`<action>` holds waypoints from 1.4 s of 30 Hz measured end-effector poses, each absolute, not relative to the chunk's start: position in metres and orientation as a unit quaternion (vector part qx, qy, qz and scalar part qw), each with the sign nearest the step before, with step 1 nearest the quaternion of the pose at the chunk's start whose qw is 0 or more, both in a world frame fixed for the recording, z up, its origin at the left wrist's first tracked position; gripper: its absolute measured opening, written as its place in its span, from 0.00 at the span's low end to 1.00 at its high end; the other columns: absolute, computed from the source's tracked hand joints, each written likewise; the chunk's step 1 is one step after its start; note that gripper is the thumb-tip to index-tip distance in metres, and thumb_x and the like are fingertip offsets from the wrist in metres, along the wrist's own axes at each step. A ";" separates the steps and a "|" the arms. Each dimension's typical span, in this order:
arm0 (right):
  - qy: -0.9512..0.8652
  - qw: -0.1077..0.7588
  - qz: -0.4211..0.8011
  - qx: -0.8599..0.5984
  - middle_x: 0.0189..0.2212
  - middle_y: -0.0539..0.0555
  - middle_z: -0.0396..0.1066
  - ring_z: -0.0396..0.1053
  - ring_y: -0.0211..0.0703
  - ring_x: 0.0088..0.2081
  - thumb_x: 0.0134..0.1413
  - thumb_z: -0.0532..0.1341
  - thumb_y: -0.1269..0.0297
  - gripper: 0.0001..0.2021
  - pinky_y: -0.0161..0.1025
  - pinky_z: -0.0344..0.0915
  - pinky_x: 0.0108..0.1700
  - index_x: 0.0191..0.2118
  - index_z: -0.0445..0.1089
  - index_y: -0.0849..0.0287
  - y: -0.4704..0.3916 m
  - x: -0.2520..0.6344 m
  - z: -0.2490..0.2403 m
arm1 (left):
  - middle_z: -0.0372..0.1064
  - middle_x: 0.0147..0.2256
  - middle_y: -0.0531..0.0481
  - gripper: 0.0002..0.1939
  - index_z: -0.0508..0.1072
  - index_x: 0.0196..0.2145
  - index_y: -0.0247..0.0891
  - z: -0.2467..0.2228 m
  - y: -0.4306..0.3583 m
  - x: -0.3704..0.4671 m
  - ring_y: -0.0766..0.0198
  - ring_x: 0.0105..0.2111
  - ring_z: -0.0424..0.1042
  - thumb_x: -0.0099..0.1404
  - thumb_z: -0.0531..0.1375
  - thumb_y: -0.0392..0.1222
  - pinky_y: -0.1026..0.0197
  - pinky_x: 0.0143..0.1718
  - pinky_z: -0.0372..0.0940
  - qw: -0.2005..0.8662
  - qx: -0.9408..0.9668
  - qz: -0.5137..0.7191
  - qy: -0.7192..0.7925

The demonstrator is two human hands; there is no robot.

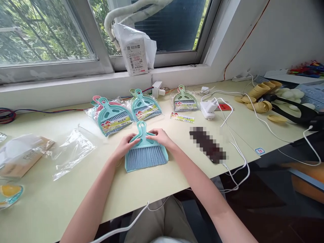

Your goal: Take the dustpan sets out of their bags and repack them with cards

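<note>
Dustpan set (145, 145), long axis front-to-back, handle (142, 133) toward window (174, 27), bristles (146, 158) nearest

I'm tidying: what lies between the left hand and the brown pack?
A clear plastic bag lies between the left hand and the brown pack in the head view.

Pixelation masks the dark object (207, 145) on the worktop (48, 209) — its details unreadable. The brush (145, 158) hides most of the dustpan (165, 156); the left edge crops the orange-printed packet (10, 191).
</note>
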State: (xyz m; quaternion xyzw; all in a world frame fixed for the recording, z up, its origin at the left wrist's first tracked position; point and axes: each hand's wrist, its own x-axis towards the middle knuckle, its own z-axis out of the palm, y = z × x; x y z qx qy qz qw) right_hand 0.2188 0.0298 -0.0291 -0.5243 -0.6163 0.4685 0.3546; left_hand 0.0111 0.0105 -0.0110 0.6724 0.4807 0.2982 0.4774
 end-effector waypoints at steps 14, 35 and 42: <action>-0.571 0.324 0.466 -0.592 0.32 0.50 0.77 0.73 0.45 0.37 0.39 0.69 0.57 0.10 0.38 0.65 0.38 0.31 0.76 0.54 0.032 0.214 -0.023 | 0.67 0.27 0.52 0.15 0.72 0.32 0.40 -0.008 0.014 0.020 0.61 0.28 0.63 0.57 0.59 0.54 0.61 0.29 0.56 0.486 0.630 0.311 0.519; -0.579 0.441 0.422 -0.541 0.33 0.52 0.76 0.72 0.42 0.36 0.56 0.56 0.54 0.14 0.37 0.66 0.40 0.33 0.73 0.58 0.041 0.217 -0.034 | 0.67 0.52 0.46 0.27 0.71 0.49 0.42 -0.006 0.012 0.012 0.49 0.53 0.64 0.54 0.63 0.56 0.54 0.49 0.61 0.535 0.583 0.342 0.507; -0.624 0.374 0.042 -0.685 0.59 0.62 0.59 0.49 0.52 0.63 0.57 0.52 0.68 0.19 0.52 0.48 0.61 0.54 0.65 0.62 0.050 0.263 -0.033 | 0.68 0.51 0.44 0.26 0.70 0.50 0.39 -0.014 0.009 0.007 0.50 0.53 0.64 0.57 0.61 0.54 0.51 0.53 0.58 0.513 0.604 0.383 0.475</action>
